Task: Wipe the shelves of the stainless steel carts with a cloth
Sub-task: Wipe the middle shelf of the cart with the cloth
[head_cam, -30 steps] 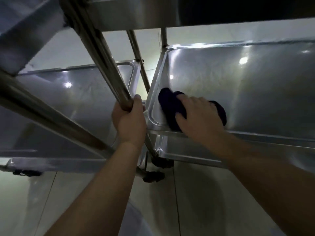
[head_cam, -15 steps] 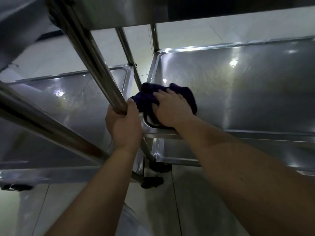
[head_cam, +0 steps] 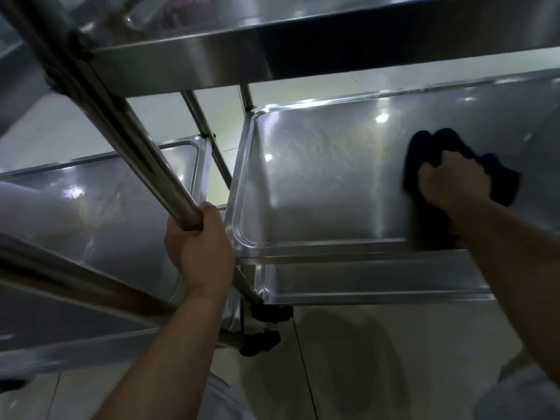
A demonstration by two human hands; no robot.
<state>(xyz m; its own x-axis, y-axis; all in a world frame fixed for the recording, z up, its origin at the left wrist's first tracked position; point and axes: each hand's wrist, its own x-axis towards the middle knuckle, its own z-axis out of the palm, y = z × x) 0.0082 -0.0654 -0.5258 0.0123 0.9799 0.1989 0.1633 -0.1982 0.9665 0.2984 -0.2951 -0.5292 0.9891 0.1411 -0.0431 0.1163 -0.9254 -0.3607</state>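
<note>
A stainless steel cart fills the right of the head view; its middle shelf [head_cam: 321, 183] is a shallow shiny tray. On that shelf lies a dark blue cloth [head_cam: 503, 180], bunched up, far to the right. My right hand [head_cam: 451, 186] grips the cloth and presses it down onto the shelf. My left hand [head_cam: 197, 250] is curled round the cart's upright steel post [head_cam: 133, 144] at the shelf's near left corner. The cart's top shelf [head_cam: 303, 47] hangs overhead and a lower shelf [head_cam: 375, 283] shows beneath.
A second steel cart stands at the left with its own tray shelf [head_cam: 100, 219] close against the first. Black caster wheels [head_cam: 260, 344] sit on the pale tiled floor [head_cam: 363, 359] below. Thin steel uprights [head_cam: 209, 137] rise between the two carts.
My right hand has swept the cloth from the shelf's near left corner across to the right side. My left hand has kept its hold on the post.
</note>
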